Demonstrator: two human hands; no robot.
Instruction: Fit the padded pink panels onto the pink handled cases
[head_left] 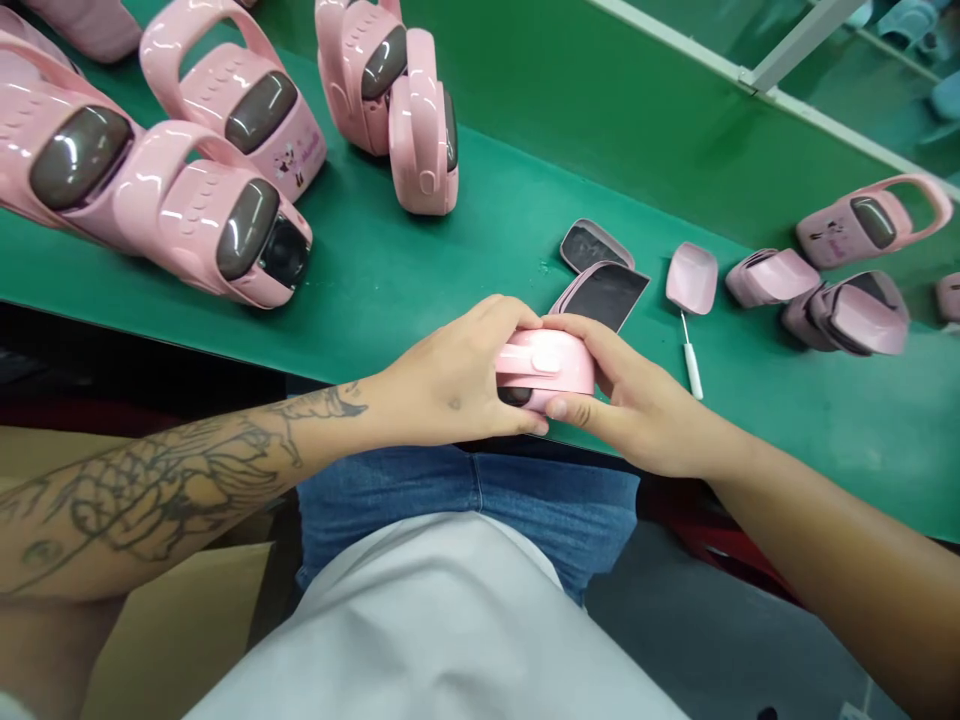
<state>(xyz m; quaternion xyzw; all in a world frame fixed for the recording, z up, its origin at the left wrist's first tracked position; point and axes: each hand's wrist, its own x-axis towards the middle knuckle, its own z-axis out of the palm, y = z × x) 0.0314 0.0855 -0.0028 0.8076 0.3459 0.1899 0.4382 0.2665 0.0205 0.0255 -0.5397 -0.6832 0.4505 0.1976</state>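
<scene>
Pink plastic shell (545,366) was held just over the front edge of the green workbench (360,320) — left hand (450,375) and right hand (637,400) closed around either end, fingers wrapped to steady it, loose pink casing parts (772,277) within reach.

Cases (214,215) left on bench mat (480,215), shells (772,278) right.

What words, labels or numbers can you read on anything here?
Nothing can be read for certain.
Pink plastic case, on its side: a small cartoon print with tiny script, too small to read.
Pink plastic case at far right: a similar print, also too small to read.
Pink plastic part held in the hands: no text visible.
</scene>
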